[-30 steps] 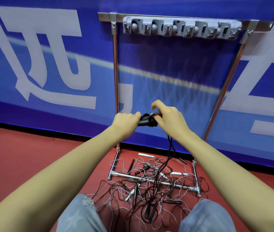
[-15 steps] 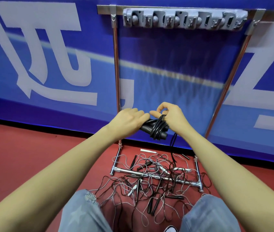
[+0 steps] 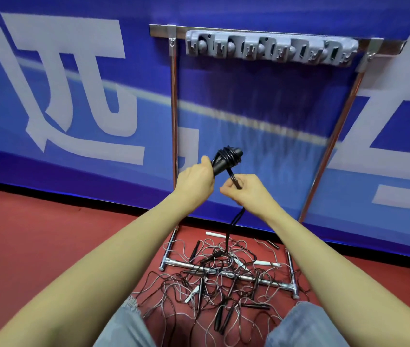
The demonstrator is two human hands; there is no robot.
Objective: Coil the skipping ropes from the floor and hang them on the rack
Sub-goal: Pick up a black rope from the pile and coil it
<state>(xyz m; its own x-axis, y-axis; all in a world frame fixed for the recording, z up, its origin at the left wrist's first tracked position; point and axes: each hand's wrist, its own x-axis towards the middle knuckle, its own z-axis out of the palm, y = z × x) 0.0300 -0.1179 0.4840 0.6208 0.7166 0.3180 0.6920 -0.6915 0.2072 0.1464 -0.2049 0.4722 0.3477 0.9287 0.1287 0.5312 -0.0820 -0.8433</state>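
Left hand (image 3: 195,180) grips black skipping-rope handles (image 3: 225,161), tilted up-right, black cord (image 3: 229,154) wound round upper end. Right hand (image 3: 245,192) pinches same cord just below handles; cord trails down to tangled pile of thin ropes (image 3: 219,279) on red floor (image 3: 48,234), across chrome rack base (image 3: 224,270). Grey hook strip (image 3: 271,50) on rack top bar.

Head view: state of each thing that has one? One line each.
left hand: grips the black handles, tilted up to the right.
right hand: pinches the black rope below the coil.
black handles: cord partly coiled around them.
black rope: uncoiled tail hangs to the floor.
floor ropes: loose, tangled over the rack's base bar.
hook strip: no rope on it.
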